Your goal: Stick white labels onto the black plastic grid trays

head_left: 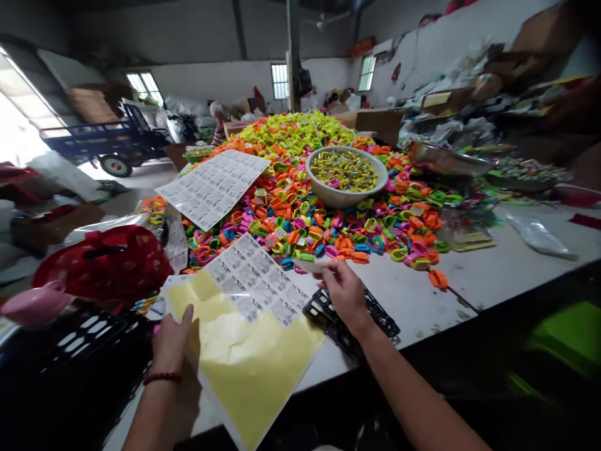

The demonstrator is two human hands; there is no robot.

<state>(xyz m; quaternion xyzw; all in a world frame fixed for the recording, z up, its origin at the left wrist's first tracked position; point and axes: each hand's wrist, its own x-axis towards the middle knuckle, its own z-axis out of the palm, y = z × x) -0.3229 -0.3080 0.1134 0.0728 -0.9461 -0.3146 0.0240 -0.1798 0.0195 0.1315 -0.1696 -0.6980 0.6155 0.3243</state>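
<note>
My right hand pinches a small pale sticker between thumb and fingertips, above the near edge of the pile. My left hand is at the left edge of a sticker sheet. That sheet's lower part is bare yellow backing; rows of printed labels stay on its upper part. A bit of pink plastic piece shows at the left hand's far side, in its curled fingers; most of it is hidden. Beyond lies a heap of bright plastic watch-like pieces.
A second label sheet lies on the heap, beside a white bowl of small yellow pieces. A black plastic crate is under my right hand. To the left are a red bag and a pink cup. A person is behind the heap.
</note>
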